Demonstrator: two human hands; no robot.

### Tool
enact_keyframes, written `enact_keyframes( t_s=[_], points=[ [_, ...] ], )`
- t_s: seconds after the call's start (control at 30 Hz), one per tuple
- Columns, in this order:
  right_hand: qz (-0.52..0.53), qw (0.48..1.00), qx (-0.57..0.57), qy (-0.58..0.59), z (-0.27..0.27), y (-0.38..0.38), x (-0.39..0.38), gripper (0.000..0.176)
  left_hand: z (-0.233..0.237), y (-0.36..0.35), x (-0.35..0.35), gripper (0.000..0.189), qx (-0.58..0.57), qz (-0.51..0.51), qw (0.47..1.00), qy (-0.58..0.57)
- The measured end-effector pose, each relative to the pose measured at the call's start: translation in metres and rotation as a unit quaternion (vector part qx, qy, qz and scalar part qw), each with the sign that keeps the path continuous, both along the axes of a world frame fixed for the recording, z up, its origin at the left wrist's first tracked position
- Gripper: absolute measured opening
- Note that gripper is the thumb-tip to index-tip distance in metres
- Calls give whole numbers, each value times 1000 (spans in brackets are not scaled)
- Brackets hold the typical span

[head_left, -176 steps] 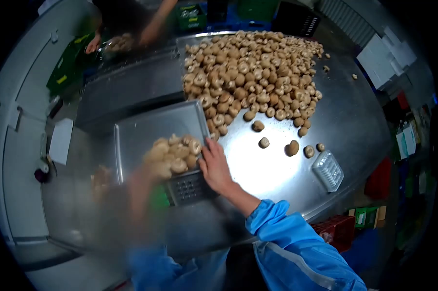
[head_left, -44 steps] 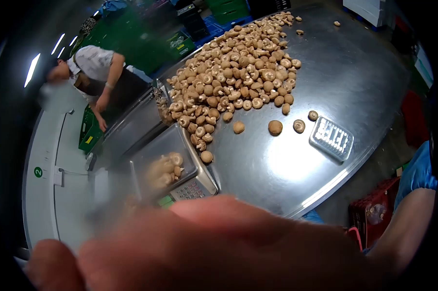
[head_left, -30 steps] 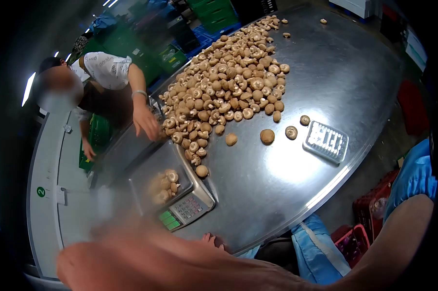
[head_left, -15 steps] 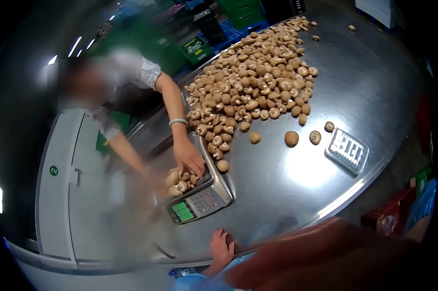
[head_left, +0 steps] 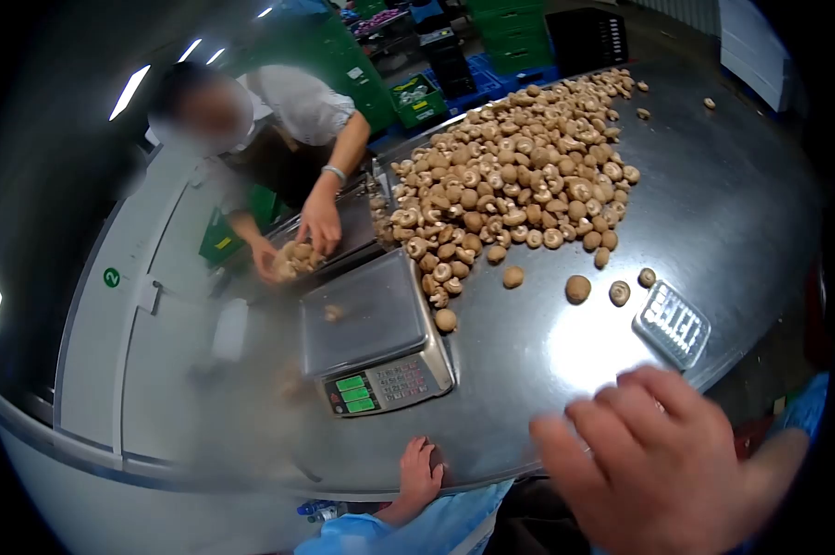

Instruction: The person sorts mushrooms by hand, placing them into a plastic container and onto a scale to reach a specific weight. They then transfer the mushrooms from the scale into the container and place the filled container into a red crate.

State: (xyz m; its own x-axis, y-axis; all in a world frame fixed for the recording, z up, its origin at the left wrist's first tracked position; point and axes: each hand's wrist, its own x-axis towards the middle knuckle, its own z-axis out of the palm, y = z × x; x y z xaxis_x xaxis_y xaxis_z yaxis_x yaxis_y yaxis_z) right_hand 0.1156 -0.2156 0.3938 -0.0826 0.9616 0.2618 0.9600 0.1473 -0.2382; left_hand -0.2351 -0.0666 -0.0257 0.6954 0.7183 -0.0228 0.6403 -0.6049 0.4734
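Note:
My left hand (head_left: pixel 419 472) rests on the table's near edge, its fingers laid loosely on the metal and holding nothing. Raised over the near right side, my right hand (head_left: pixel 649 458) is close to the camera and slightly blurred; its half-bent fingers are apart, with nothing visible in them. The clear plastic punnet (head_left: pixel 674 324) lies just beyond it on the table. Between my hands and the co-worker stands a digital scale (head_left: pixel 366 310) with green displays; a blurred small mushroom (head_left: pixel 332 313) is on its pan. Several loose shiitake mushrooms (head_left: pixel 578 289) lie near the punnet.
A large heap of shiitake mushrooms (head_left: pixel 519 166) covers the table's far middle. Across the table, a co-worker's hands (head_left: pixel 318 222) hold a cluster of mushrooms (head_left: pixel 297 261) behind the scale. Green crates (head_left: pixel 505 32) are stacked beyond.
The co-worker's hands have lifted the mushrooms off the scale and moved them back and left. My right hand has risen and come fully into view. My left hand remains on the table edge.

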Motion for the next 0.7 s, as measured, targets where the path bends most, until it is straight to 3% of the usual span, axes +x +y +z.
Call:
enact_keyframes(
  t_s=[0.07,0.1,0.17,0.23,0.3,0.37,0.47,0.7],
  points=[
    [-18,985,-149,-82,5,13,15,34,12,-6,5,53,13,0,1000,25],
    [-33,991,-98,-88,1,19,17,31,-27,-3,-6,53,64,26,995,69],
    [-61,993,3,-105,-3,33,19,25,21,-5,14,48,41,6,999,32],
    [-69,992,33,-105,-6,40,20,26,105,-17,59,43,14,15,1000,9],
    [-62,993,35,-96,-9,39,19,26,21,-3,12,51,60,-31,998,5],
    [-52,995,29,-80,-12,34,17,26,-4,-1,-3,55,68,-49,996,-4],
    [-40,997,19,-57,-17,21,15,26,24,-11,14,55,49,-31,998,0],
    [-33,999,-6,-42,-21,6,4,28,16,-6,7,52,41,-11,999,11]
  ],
)
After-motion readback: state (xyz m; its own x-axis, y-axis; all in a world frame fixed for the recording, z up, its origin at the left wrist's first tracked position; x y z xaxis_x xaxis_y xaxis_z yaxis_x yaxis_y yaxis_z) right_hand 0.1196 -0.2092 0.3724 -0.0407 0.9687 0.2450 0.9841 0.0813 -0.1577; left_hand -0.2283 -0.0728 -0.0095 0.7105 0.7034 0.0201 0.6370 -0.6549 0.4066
